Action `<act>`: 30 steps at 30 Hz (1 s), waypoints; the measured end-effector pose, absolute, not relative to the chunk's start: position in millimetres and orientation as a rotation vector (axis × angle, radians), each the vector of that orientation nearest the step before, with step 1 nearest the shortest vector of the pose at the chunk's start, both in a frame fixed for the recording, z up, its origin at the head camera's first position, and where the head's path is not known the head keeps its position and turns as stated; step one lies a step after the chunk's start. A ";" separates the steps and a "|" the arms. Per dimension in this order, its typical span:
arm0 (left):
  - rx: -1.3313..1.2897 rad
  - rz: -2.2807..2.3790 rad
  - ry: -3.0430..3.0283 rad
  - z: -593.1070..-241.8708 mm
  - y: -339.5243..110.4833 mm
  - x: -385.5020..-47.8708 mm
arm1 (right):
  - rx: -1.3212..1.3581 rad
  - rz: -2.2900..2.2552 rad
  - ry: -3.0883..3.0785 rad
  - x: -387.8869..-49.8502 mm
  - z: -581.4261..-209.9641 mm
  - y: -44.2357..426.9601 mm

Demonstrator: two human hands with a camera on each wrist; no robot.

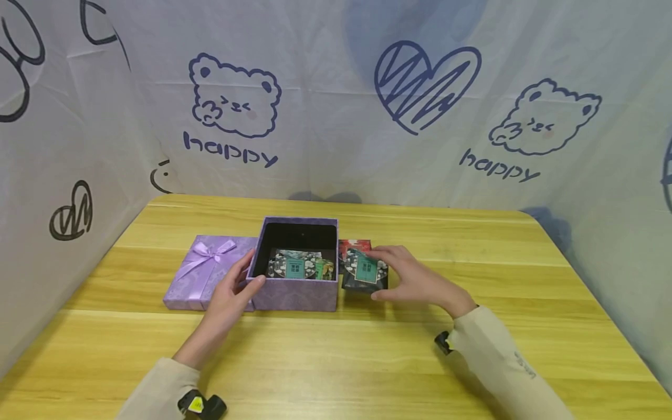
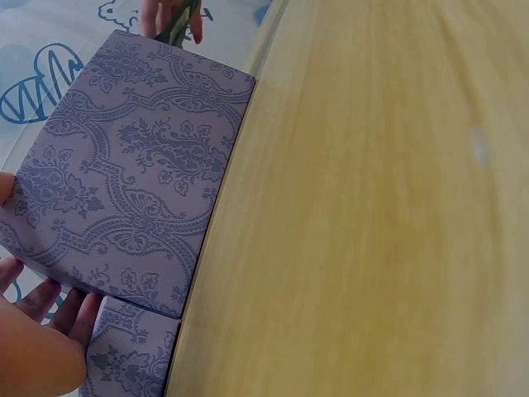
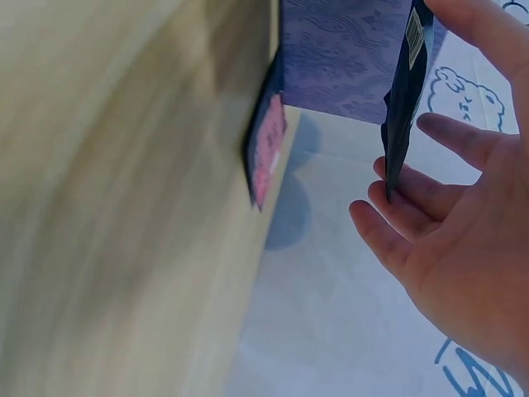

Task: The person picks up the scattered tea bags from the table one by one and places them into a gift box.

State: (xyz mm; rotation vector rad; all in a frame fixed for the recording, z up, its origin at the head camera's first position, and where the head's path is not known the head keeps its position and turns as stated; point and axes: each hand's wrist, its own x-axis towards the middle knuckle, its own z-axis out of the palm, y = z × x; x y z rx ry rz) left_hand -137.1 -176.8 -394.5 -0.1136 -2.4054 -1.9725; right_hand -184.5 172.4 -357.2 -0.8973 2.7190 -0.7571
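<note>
A purple patterned gift box (image 1: 296,295) stands without its lid on the table. Several printed sachets (image 1: 295,267) lie in its dark interior. My left hand (image 1: 231,289) holds the box's near left corner, thumb at the front rim and fingers along the left side. To the right of the box, my right hand (image 1: 412,279) pinches a dark sachet (image 1: 366,269) with a green label between thumb and fingers. In the right wrist view this sachet (image 3: 405,99) is seen edge-on, raised off the table. Beneath it, a red and black sachet (image 3: 269,149) lies on the table beside the box.
The purple lid (image 1: 207,274) with a ribbon bow lies against the box's left side. All of it is on a wood-grain table (image 1: 336,367). White cloth (image 1: 325,116) with bear and heart drawings hangs behind and at the sides.
</note>
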 end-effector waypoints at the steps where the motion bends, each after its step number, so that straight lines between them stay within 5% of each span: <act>1: -0.111 -1.976 -2.402 -394.2 -176.7 -137.0 | -0.906 -0.759 2.722 -185.3 -355.6 172.6; 30: -0.093 -1.932 -2.444 -394.4 -176.7 -136.9 | -1.025 -0.700 2.742 -204.1 -320.1 163.3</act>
